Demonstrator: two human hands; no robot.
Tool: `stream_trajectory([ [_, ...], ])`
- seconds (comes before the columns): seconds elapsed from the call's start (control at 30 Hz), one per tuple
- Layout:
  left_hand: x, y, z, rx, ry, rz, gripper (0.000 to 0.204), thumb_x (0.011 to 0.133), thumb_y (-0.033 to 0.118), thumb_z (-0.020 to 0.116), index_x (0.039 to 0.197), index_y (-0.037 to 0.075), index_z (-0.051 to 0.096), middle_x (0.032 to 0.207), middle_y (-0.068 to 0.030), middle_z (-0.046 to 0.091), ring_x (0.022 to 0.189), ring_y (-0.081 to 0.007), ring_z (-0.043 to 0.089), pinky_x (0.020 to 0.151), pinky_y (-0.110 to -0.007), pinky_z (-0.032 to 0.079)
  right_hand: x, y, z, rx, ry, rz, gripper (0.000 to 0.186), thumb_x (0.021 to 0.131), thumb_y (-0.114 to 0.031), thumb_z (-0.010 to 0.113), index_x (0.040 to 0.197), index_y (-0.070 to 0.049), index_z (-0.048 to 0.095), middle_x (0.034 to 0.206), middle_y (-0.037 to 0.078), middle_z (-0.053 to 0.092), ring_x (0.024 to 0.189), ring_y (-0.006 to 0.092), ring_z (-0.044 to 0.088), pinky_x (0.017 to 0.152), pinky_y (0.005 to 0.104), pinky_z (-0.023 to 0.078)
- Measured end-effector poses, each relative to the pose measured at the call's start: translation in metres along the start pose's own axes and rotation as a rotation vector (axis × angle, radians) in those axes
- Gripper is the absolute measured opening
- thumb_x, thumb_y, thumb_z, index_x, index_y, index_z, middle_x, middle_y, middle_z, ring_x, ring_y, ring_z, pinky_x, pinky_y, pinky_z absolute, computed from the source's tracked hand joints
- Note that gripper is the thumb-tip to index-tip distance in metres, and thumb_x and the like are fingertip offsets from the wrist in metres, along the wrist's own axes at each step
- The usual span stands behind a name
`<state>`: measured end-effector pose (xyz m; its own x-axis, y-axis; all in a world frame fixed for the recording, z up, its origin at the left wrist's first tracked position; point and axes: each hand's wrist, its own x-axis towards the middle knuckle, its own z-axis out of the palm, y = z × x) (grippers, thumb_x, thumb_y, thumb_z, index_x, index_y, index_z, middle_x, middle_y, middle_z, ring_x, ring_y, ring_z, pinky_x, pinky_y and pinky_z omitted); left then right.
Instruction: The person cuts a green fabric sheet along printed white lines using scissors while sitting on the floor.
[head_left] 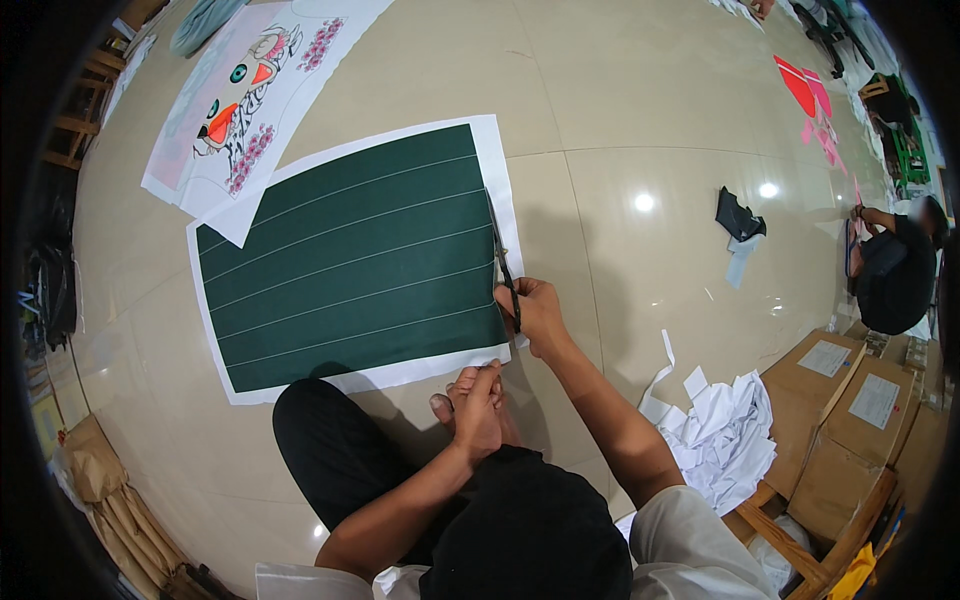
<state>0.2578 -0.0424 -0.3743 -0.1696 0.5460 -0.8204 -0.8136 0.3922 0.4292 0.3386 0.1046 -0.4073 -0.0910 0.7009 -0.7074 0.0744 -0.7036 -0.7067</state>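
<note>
1 green sheet with a white border and pale lines lies on the floor ahead of my fingers. My right hand is closed around 1 pair of scissors, blades along its right border. My left hand rests at the near edge, fingers pressed together. Right of my fingers: 1 heap of white scraps, then 3 brown boxes, 2 bearing white rectangular labels; contents hidden.

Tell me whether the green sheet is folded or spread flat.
Spread flat: the green sheet lies open on the floor, all white borders showing, no crease visible.
</note>
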Motion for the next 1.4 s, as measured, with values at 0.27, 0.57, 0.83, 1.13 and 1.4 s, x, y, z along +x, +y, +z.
stream_trajectory([
  [0.27, 0.0, -0.003, -0.005, -0.009, -0.024, 0.013, 0.018, 0.097, 0.024, 0.067, 0.093, 0.006, 0.065, 0.069, 0.0053, 0.052, 0.057, -0.0024, 0.042, 0.054, -0.02, 0.031, 0.003, 0.008, 0.0, -0.035, 0.024, -0.035, 0.025, 0.08, -0.018, 0.08, 0.072, -0.001, 0.063, 0.065, 0.001, 0.059, 0.057, 0.0097, 0.052, 0.051, 0.0288, 0.041],
  [0.57, -0.001, 0.0, -0.005, -0.004, -0.035, 0.012, 0.019, 0.097, 0.024, 0.067, 0.094, 0.006, 0.067, 0.068, 0.0057, 0.051, 0.058, -0.0028, 0.041, 0.055, -0.02, 0.031, -0.001, -0.005, 0.001, -0.048, 0.015, -0.008, 0.028, 0.081, -0.023, 0.082, 0.074, -0.001, 0.065, 0.064, 0.002, 0.06, 0.053, 0.0104, 0.053, 0.047, 0.0289, 0.04],
  [0.83, -0.001, 0.0, -0.004, -0.013, -0.06, 0.015, 0.018, 0.098, 0.024, 0.066, 0.092, 0.007, 0.066, 0.066, 0.0069, 0.049, 0.057, -0.0028, 0.04, 0.054, -0.02, 0.03, 0.012, -0.007, 0.002, -0.028, 0.003, -0.04, 0.03, 0.081, -0.026, 0.083, 0.077, -0.001, 0.066, 0.065, 0.002, 0.06, 0.052, 0.0106, 0.053, 0.047, 0.0283, 0.039],
  [1.13, -0.002, 0.0, -0.003, -0.009, -0.03, 0.004, 0.018, 0.099, 0.024, 0.066, 0.093, 0.006, 0.066, 0.067, 0.0067, 0.049, 0.058, -0.0027, 0.04, 0.054, -0.02, 0.03, 0.014, -0.006, 0.004, -0.014, 0.007, -0.006, 0.024, 0.081, -0.019, 0.082, 0.077, -0.001, 0.066, 0.066, 0.001, 0.061, 0.055, 0.0095, 0.052, 0.049, 0.0286, 0.039],
  [1.4, -0.001, 0.0, -0.005, 0.003, -0.038, -0.015, 0.018, 0.099, 0.024, 0.066, 0.098, 0.006, 0.066, 0.07, 0.0063, 0.05, 0.061, -0.0027, 0.041, 0.056, -0.02, 0.031, 0.016, -0.002, 0.002, -0.027, 0.008, -0.032, 0.025, 0.08, -0.018, 0.082, 0.074, -0.001, 0.065, 0.065, 0.002, 0.061, 0.055, 0.0103, 0.052, 0.049, 0.029, 0.039],
])
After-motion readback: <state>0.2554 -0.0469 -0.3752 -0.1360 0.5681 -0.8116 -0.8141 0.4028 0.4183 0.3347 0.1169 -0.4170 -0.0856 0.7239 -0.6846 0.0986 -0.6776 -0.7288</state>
